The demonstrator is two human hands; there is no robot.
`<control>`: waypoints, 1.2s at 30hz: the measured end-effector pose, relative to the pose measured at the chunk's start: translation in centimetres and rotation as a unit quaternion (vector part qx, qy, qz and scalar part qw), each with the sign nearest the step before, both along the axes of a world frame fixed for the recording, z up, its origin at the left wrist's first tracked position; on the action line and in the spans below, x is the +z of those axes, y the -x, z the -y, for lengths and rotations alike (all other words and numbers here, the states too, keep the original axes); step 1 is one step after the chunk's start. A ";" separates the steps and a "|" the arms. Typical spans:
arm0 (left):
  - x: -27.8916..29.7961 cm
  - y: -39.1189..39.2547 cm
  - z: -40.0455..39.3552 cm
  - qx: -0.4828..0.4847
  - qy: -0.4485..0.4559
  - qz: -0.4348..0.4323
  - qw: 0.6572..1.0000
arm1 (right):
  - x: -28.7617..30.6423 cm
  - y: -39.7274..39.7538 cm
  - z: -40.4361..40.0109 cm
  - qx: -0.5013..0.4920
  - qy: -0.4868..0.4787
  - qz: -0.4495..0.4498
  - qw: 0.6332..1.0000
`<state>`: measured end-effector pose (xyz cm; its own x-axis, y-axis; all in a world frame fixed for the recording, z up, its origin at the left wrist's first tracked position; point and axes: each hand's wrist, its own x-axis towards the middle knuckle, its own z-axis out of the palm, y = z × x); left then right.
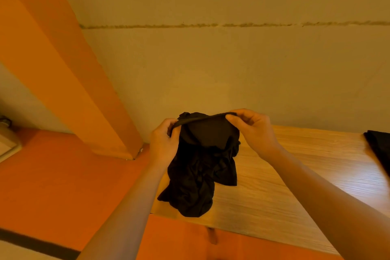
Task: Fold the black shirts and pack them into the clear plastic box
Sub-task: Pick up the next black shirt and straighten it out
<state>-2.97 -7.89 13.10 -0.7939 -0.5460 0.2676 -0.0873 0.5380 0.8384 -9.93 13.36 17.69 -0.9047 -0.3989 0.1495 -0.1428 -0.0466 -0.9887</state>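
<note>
A: Shirt (200, 167) is hanging between the two hands, isn't it; where is it sitting exactly?

B: Black cloth is dangling in the air over the near left corner of the wooden table (295, 186); its top band is stretching from the left hand (163, 143) across to the right hand (253, 131), and the rest is drooping below and between them, crumpled

A: Which way is it running?

B: Its long axis is running top to bottom, from the pinched band down to the loose bottom end, which is hanging past the table's near edge; the band itself is lying crosswise, rising slightly toward the right hand

A: And the hands, how are they gripping?

B: The left hand is curling its fingers and thumb around the left end of the band, with cloth draping against its palm side; the right hand is pinching the right end between thumb and forefinger, its other fingers bending loosely behind; neither hand is spreading flat

A: Anything else lying about?

B: Another piece of black fabric (378, 148) is lying on the table at the far right edge of the view, well apart from the held shirt; I cannot tell whether it is folded; an orange floor (63, 175) is showing to the left of the table, and a pale wall (232, 59) is standing behind it
</note>
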 end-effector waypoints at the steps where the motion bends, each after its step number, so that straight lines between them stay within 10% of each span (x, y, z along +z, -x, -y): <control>1: 0.0 0.1 0.1 0.000 0.004 0.003 1.000 | 0.2 0.1 0.0 -0.003 0.006 -0.001 1.000; 12: -3.8 -0.4 2.1 0.080 0.082 0.155 0.981 | 1.6 1.4 -1.1 -0.040 0.041 -0.010 0.998; 26: 8.3 1.4 -4.0 -0.093 -0.012 -0.061 0.994 | 3.4 0.7 0.6 -0.008 -0.004 -0.028 1.000; 30: 9.5 1.8 -4.9 -0.124 0.039 -0.062 0.990 | 3.8 -0.4 1.7 0.103 -0.119 -0.064 0.986; 36: 6.8 1.4 -2.5 -0.108 -0.004 -0.006 0.994 | 4.4 0.9 0.6 -0.028 -0.087 -0.090 0.992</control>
<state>-4.42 -5.41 19.87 -0.8896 -0.3653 0.2742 0.0401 0.5356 0.8435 -10.84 12.73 22.13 -0.8908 -0.3830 0.2445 -0.3156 0.1346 -0.9393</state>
